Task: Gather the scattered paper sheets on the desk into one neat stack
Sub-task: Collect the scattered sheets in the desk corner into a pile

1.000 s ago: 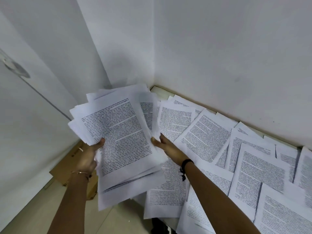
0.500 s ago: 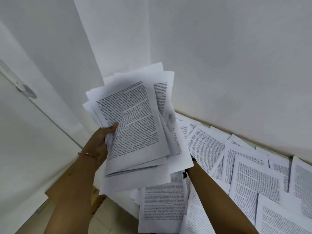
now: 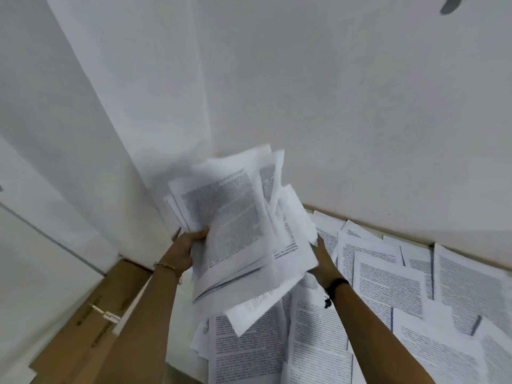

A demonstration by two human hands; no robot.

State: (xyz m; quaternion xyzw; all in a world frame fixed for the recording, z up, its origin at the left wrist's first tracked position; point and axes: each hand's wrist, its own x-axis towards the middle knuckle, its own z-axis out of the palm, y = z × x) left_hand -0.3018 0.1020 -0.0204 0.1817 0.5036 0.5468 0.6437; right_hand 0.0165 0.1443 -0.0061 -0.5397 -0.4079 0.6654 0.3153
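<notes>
Raised higher than a second ago, the bundle of sheets (image 3: 238, 231) sits tilted at frame centre, above the loose sheets (image 3: 388, 284) spread lower right. Left hand (image 3: 185, 246) clamps its left edge, thumb on top; right hand (image 3: 322, 259) props the right edge, fingers hidden. Edges fan raggedly, so squaring seems due.

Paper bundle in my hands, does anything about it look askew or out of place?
Yes. The bundle is fanned out, its edges misaligned, and one sheet hangs crooked from the bottom, corner pointing down. The left hand grips the left edge; the right hand touches the right side. Loose sheets overlap beside it.
</notes>
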